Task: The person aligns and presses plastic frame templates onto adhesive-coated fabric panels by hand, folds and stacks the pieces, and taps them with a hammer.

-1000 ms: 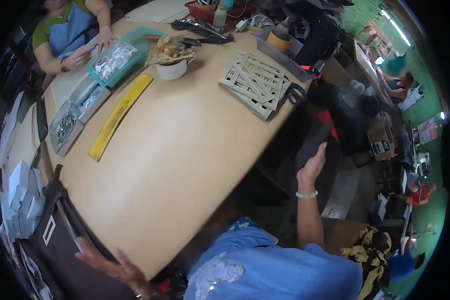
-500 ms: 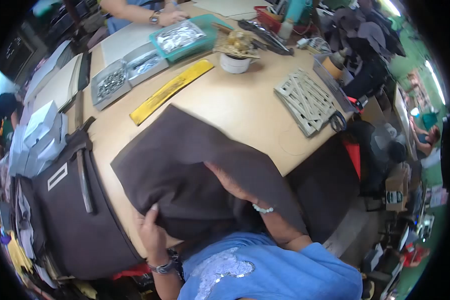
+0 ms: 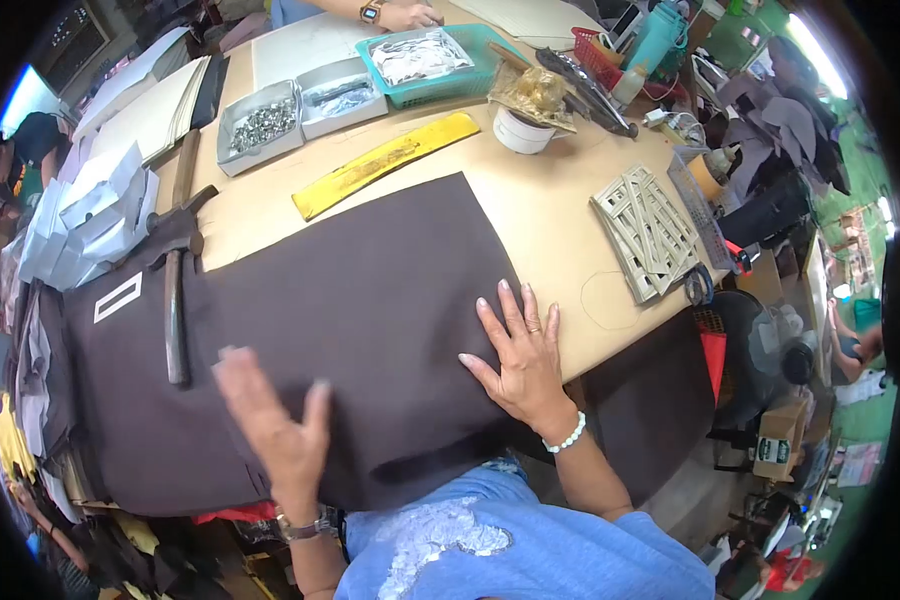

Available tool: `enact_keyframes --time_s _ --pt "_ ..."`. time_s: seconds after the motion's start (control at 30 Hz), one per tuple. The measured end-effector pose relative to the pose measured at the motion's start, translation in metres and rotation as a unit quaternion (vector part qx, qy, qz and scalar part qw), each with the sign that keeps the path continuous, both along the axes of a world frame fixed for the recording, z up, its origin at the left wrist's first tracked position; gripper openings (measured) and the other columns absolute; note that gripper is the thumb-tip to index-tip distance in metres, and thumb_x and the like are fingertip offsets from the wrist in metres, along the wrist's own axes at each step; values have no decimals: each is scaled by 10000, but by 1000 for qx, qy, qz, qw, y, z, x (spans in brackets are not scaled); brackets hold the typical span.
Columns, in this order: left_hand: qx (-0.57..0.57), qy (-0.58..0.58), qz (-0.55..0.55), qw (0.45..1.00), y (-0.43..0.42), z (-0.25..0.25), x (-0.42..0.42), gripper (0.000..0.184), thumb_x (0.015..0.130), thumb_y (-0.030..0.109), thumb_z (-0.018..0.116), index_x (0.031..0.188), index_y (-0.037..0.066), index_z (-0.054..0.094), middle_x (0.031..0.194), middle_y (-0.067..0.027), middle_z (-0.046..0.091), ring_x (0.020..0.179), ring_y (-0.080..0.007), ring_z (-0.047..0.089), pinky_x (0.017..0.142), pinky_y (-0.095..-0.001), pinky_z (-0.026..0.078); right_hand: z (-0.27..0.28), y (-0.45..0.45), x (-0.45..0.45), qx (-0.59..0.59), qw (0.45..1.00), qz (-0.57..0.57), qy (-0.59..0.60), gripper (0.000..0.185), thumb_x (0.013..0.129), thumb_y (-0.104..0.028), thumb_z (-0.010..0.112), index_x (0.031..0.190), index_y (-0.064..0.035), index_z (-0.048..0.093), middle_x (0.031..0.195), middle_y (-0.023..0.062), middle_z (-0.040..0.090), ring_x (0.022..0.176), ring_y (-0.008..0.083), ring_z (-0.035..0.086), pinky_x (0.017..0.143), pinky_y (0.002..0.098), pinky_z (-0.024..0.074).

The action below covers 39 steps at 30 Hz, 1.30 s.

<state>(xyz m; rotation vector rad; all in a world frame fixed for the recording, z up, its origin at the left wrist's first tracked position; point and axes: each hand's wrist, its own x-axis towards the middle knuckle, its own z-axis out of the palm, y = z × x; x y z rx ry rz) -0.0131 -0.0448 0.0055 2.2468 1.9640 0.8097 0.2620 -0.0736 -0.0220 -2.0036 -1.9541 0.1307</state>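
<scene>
A dark brown sheet lies flat on the table in front of me, its left part beside another dark piece. My right hand rests on the sheet's right edge with fingers spread. Over the sheet's lower left part is my left hand, thumb apart from the fingers, slightly blurred and holding nothing. Left of it a hammer lies on the dark piece, next to a pale rectangular frame.
Beyond the sheet are a yellow strip, a grey box of metal parts, a teal basket and a white pot. Pale slotted templates lie right. A co-worker's hand is at the far edge.
The dark sheet, earlier bunched and lifted between my hands, now lies flat and further left. My right hand has come out from its folds onto its edge; my left hand has let go.
</scene>
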Motion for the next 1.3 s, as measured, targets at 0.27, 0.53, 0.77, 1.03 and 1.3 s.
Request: enact_keyframes --time_s 0.27,0.53,0.77,1.03,1.3 --pt "-163 69 -255 951 -19 -14 58 995 670 633 683 1408 49 362 1482 -238 244 1385 -416 184 1079 -621 116 19 -28 39 -42 998 -43 6 598 813 -452 633 1276 -88 529 1462 183 328 1342 457 259 1043 668 158" --pt "-157 83 -225 958 -47 -21 67 987 605 523 770 1404 94 381 1474 -241 250 1364 -432 214 1023 -676 166 29 151 6 154 978 138 25 341 855 -234 579 1138 -44 581 1309 180 486 1270 370 391 1021 564 295" --pt "-154 95 -212 960 -53 -26 63 1057 548 311 851 1442 160 308 1481 -214 246 1363 -419 237 1004 -684 227 6 280 -14 7 978 208 -6 503 718 -95 530 1217 -37 516 1255 211 512 1210 367 448 1026 555 306" --pt "-145 82 -230 959 -55 -30 61 1009 578 359 833 1434 166 333 1482 -217 249 1365 -429 227 991 -700 222 41 250 4 0 978 205 38 222 809 -118 597 1019 -46 596 953 147 625 919 342 591 798 416 465" --pt "-134 74 -227 962 -59 -30 61 892 686 592 679 1404 139 404 1467 -233 273 1352 -449 231 985 -703 202 108 158 -28 73 925 291 234 181 841 -19 549 989 24 644 923 168 663 846 305 641 761 340 502"
